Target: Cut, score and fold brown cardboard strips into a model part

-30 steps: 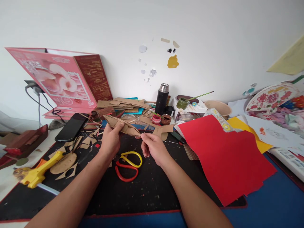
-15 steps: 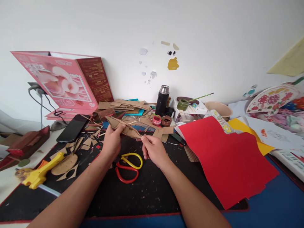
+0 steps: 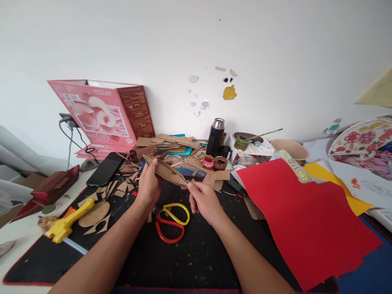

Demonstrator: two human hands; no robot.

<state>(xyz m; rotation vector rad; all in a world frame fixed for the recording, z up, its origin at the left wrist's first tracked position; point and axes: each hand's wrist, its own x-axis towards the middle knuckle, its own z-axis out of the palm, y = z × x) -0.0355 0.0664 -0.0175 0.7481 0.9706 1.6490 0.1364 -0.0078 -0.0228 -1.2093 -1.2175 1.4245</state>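
A small boat-shaped piece made of brown cardboard [image 3: 169, 173] is held up above the black mat, its hollow side showing. My left hand [image 3: 150, 181] grips its left part, with the thumb laid over the edge. At the pointed right end, my right hand [image 3: 202, 199] pinches the tip between thumb and bent forefinger. Below the hands lie scissors [image 3: 172, 222] with one yellow and one red handle loop; their blades are mostly hidden by my left arm. Cardboard scraps [image 3: 122, 186] are scattered left of my left hand.
A yellow glue gun [image 3: 69, 222] and a black phone [image 3: 106, 168] lie at left. Behind stand a black flask [image 3: 215, 139], paint jars [image 3: 208, 162] and a pink box [image 3: 101, 114]. Red paper sheets [image 3: 300, 220] cover the right side of the black mat [image 3: 196, 261].
The whole scene has shifted right and slightly down as the head view turned. Both hands keep their hold on the cardboard boat, which now shows a little more of its hollow inside.
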